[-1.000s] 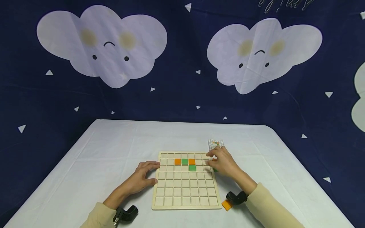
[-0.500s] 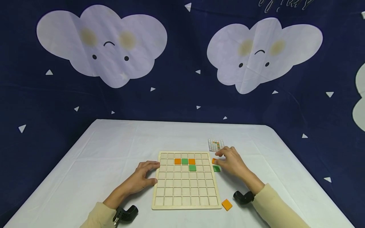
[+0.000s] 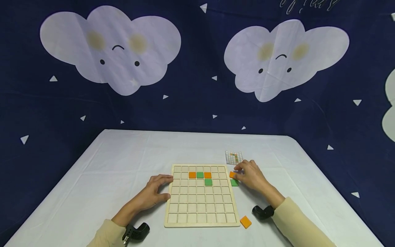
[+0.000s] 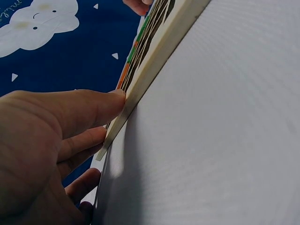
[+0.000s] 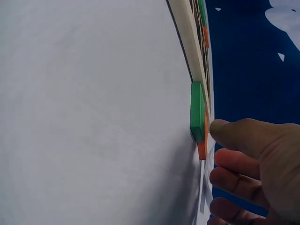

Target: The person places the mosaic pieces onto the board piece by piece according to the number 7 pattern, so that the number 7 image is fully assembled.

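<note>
A pale wooden grid board (image 3: 188,199) lies on the white table. Two orange and two green square tiles sit in its upper cells, among them a green tile (image 3: 208,182). My left hand (image 3: 151,192) touches the board's left edge with thumb and fingertips. Beyond the right edge, my right hand (image 3: 251,175) hovers with thumb and fingers apart, the thumb tip close by a loose orange tile (image 3: 231,174). Whether the thumb touches that tile I cannot tell. Just nearer lies a loose green tile (image 5: 197,111), against the board's side in the right wrist view.
A small card with a printed coloured grid (image 3: 233,157) lies past the board's upper right corner. Another orange tile (image 3: 245,222) is by the lower right corner. Behind the table hangs a dark blue cloth (image 3: 197,113) with clouds.
My right hand has drawn back to the right from the board's edge, uncovering the loose orange and green tiles and more of the card. My left hand has stayed put.
</note>
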`<state>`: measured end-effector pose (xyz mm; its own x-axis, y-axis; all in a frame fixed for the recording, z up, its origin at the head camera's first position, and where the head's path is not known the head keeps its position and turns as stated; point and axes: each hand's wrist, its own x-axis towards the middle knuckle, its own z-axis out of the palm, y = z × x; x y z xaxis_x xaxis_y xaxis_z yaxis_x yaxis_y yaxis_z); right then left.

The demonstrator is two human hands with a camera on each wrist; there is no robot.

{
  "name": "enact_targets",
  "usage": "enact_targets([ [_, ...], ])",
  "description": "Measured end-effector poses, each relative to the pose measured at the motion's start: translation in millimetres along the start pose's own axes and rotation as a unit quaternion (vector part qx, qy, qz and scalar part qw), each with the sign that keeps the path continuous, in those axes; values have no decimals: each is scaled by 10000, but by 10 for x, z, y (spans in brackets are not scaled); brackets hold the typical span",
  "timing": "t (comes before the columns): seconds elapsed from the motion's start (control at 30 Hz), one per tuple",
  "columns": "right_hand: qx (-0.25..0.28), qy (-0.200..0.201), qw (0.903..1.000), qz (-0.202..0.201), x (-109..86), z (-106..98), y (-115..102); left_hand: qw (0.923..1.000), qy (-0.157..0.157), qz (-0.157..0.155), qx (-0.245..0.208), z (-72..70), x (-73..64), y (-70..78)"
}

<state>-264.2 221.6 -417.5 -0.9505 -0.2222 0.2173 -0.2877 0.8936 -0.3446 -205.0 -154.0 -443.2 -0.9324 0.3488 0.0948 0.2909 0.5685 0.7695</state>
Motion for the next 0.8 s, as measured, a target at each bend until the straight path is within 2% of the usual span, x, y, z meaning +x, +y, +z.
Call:
enact_targets([
  [0.37, -100, 3, 9999, -39, 15, 38, 20, 10000, 14, -2, 26, 6, -1, -6],
  [0.8, 70, 1, 9999, -105, 23, 62, 89, 10000, 25, -35, -11, 8, -3, -2],
])
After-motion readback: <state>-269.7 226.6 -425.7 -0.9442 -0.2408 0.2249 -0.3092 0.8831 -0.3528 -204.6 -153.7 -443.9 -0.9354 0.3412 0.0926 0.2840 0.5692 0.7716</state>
